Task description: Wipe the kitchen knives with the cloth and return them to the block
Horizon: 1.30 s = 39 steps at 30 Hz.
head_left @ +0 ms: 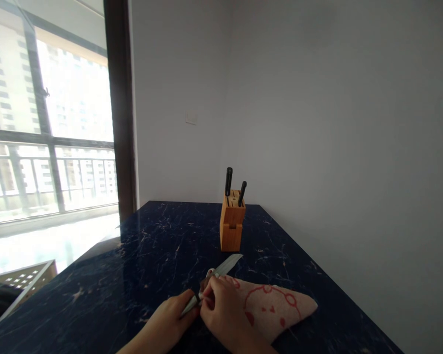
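Note:
My left hand (172,314) is closed around the handle of a knife (227,264), whose pale blade points away and to the right. Close beside it, my right hand (221,307) pinches a pink cloth (275,305) with red line drawings at the base of the blade. Most of the cloth drapes to the right, down onto the table. The right fingertips partly hide where cloth and knife meet. Just beyond the blade tip stands a wooden knife block (232,228) with two black-handled knives in its slots.
The dark blue marble-patterned table (162,246) runs back to a plain wall (177,162). Another wall (335,172) borders its right side. A large window (74,103) is at the left. Part of a perforated chair (27,285) shows at the lower left.

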Tool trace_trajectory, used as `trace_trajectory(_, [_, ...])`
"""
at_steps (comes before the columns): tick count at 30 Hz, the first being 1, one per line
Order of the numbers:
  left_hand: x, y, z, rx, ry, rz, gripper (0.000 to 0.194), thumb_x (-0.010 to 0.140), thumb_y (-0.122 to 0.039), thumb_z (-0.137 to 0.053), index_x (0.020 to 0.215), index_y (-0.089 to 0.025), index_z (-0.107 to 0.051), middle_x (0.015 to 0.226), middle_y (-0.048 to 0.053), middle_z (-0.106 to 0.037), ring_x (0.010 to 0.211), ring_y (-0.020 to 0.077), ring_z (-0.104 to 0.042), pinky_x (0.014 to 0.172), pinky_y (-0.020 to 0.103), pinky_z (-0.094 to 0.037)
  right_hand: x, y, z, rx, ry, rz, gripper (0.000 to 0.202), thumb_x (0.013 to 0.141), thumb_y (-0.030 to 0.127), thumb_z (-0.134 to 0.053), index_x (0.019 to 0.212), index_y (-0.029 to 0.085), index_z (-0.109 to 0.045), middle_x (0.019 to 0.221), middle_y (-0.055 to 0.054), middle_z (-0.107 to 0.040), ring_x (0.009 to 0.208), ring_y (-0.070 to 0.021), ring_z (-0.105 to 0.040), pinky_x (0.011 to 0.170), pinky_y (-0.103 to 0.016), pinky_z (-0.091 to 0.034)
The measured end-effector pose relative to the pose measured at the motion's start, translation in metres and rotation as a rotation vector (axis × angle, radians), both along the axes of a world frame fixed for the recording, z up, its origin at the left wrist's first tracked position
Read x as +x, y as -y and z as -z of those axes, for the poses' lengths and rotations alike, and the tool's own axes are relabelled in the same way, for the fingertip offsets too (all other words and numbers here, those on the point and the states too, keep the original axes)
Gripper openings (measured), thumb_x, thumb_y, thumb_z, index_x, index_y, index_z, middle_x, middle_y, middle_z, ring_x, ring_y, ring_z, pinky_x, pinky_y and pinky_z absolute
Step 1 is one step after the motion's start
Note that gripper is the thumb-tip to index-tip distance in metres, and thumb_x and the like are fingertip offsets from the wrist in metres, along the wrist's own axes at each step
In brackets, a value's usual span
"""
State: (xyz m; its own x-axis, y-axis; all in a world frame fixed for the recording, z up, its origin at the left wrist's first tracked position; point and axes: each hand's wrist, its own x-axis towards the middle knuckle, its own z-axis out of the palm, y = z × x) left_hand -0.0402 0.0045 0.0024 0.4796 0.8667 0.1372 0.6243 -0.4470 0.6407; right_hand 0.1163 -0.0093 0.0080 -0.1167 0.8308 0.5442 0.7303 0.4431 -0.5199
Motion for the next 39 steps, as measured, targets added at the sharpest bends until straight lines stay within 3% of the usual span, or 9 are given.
trace_trajectory(4, [0.000, 0.001, -0.003, -0.006, 0.014, 0.022, 0.021, 0.085, -0.035, -0.042, 0.083, -0.020, -0.056, 0.079, -0.003, -0.066, 0.071, 0.0117, -0.059, 0.063, 0.016, -0.038, 0.001, -0.002, 0.000, 0.018, 0.019, 0.007, 0.018, 0.063, 0.004, -0.049, 0.073, 0.020, -0.050, 0.075, 0.000, -0.058, 0.076, -0.0166, -0.054, 0.075, -0.030, -0.035])
trace_trajectory(13, [-0.002, 0.002, -0.003, -0.021, 0.011, -0.004, 0.022, 0.084, -0.035, -0.041, 0.084, -0.019, -0.056, 0.076, -0.002, -0.064, 0.067, 0.0124, -0.056, 0.060, 0.017, -0.036, 0.020, -0.018, -0.006, 0.008, 0.057, 0.216, 0.015, 0.069, 0.005, -0.046, 0.073, 0.020, -0.049, 0.073, 0.000, -0.058, 0.072, -0.0162, -0.052, 0.070, -0.029, -0.034])
trace_trajectory(19, [-0.004, -0.004, 0.000, -0.071, 0.095, -0.011, 0.027, 0.083, -0.040, -0.043, 0.084, -0.017, -0.058, 0.074, -0.001, -0.060, 0.067, 0.0133, -0.052, 0.060, 0.019, -0.036, 0.018, -0.020, 0.002, 0.040, 0.031, 0.088, 0.013, 0.071, 0.008, -0.047, 0.076, 0.020, -0.049, 0.077, -0.001, -0.058, 0.076, -0.0167, -0.052, 0.070, -0.028, -0.034])
trace_trajectory(24, [-0.004, -0.007, -0.002, -0.075, 0.394, -0.055, 0.035, 0.080, -0.048, -0.045, 0.078, -0.015, -0.055, 0.067, -0.002, -0.051, 0.064, 0.0120, -0.044, 0.059, 0.020, -0.036, 0.013, -0.015, 0.001, 0.057, 0.010, 0.035, 0.013, 0.071, 0.009, -0.047, 0.077, 0.020, -0.048, 0.080, -0.001, -0.057, 0.077, -0.0166, -0.052, 0.073, -0.030, -0.035])
trace_trajectory(30, [0.001, -0.003, -0.003, -0.362, 0.604, -0.120, 0.048, 0.074, -0.063, -0.041, 0.075, -0.017, -0.053, 0.042, -0.009, -0.034, 0.036, 0.0063, -0.027, 0.036, 0.018, -0.021, 0.013, -0.018, 0.003, -0.005, -0.032, 0.000, 0.010, 0.072, 0.011, -0.048, 0.078, 0.020, -0.048, 0.077, -0.001, -0.058, 0.076, -0.0162, -0.053, 0.075, -0.031, -0.036])
trace_trajectory(35, [0.000, -0.006, 0.000, -0.332, 0.722, -0.127, 0.048, 0.078, -0.060, -0.039, 0.061, -0.017, -0.048, 0.040, -0.008, -0.035, 0.037, 0.0055, -0.028, 0.036, 0.017, -0.022, 0.009, -0.015, 0.009, 0.002, -0.025, -0.030, 0.021, 0.072, 0.009, -0.048, 0.090, 0.021, -0.051, 0.086, -0.002, -0.059, 0.085, -0.0184, -0.054, 0.082, -0.034, -0.036])
trace_trajectory(39, [-0.001, -0.009, 0.004, -0.322, 0.802, -0.163, 0.042, 0.080, -0.056, -0.040, 0.065, -0.017, -0.048, 0.035, -0.010, -0.031, 0.032, 0.0045, -0.021, 0.034, 0.017, -0.016, 0.005, -0.006, 0.003, 0.064, 0.052, -0.016, 0.014, 0.076, 0.016, -0.051, 0.088, 0.023, -0.054, 0.093, -0.003, -0.058, 0.103, -0.0234, -0.046, 0.092, -0.040, -0.029])
